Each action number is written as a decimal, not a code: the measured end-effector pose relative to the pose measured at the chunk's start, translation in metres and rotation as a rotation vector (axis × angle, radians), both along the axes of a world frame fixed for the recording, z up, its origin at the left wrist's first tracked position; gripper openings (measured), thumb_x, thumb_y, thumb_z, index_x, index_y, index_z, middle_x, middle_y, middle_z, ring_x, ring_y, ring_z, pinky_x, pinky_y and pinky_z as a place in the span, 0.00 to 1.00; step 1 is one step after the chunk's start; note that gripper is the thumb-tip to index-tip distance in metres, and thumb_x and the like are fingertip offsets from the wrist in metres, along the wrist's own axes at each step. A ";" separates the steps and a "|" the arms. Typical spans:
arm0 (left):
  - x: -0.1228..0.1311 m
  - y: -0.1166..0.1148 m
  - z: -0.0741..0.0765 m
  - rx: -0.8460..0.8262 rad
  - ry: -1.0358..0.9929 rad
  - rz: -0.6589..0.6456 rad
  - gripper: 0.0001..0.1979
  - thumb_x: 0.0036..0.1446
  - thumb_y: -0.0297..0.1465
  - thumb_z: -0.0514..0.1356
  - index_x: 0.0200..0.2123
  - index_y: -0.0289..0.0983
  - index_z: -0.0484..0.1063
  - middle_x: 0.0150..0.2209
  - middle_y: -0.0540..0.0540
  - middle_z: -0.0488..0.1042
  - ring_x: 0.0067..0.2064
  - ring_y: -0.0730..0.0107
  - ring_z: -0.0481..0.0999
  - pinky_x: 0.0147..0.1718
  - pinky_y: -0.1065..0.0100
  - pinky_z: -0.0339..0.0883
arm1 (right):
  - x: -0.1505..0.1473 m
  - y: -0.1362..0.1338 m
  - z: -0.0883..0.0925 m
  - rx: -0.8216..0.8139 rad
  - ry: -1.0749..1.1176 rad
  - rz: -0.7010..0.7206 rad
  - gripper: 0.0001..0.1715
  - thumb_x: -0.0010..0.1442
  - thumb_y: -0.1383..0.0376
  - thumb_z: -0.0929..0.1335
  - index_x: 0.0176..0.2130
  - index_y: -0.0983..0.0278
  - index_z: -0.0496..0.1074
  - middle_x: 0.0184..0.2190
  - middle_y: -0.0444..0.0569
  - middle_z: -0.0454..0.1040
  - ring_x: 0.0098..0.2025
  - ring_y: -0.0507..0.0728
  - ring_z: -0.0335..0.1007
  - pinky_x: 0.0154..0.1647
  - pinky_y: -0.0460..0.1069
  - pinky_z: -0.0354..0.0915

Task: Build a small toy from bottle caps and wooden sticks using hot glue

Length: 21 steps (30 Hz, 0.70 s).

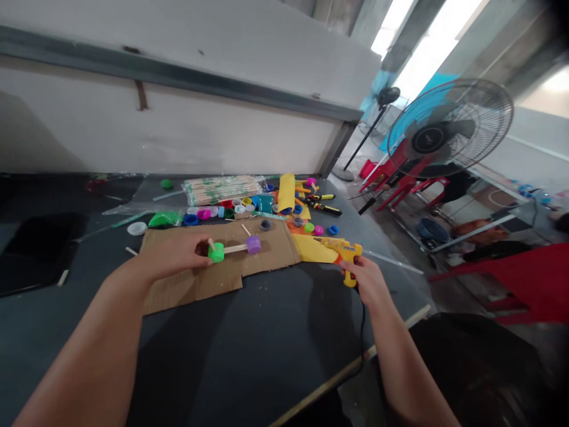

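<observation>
- Here, my left hand (180,252) pinches a green bottle cap (217,254) by its left side.
- My right hand (368,280) wraps the handle of a yellow hot glue gun (352,254), nozzle pointing left.
- A wooden stick (235,249) runs from the green bottle cap to a purple bottle cap (253,244), over brown cardboard (191,292).
- Beyond lie packaged wooden sticks (224,189).

Two hands (184,255) (363,276), one glue gun (351,252) and one cardboard sheet (195,287) show.
</observation>
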State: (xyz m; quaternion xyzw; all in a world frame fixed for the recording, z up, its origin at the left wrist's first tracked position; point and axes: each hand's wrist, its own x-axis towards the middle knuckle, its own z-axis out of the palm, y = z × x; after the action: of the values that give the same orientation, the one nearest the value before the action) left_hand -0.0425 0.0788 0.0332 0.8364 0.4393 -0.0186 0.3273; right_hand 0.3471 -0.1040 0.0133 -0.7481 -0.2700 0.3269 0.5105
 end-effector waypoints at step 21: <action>0.015 -0.016 -0.008 0.157 -0.266 0.451 0.09 0.55 0.37 0.58 0.32 0.37 0.69 0.21 0.53 0.67 0.32 0.66 0.68 0.33 0.70 0.55 | -0.004 0.011 -0.014 -0.495 -0.848 0.056 0.19 0.62 0.55 0.60 0.32 0.65 0.72 0.34 0.57 0.74 0.39 0.61 0.70 0.33 0.49 0.56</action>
State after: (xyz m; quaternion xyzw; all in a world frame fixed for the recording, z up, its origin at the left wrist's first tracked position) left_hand -0.0271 0.0626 0.0254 0.7352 0.5678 0.1990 0.3121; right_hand 0.3435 -0.0928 -0.0012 -0.9065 -0.3884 0.0615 0.1534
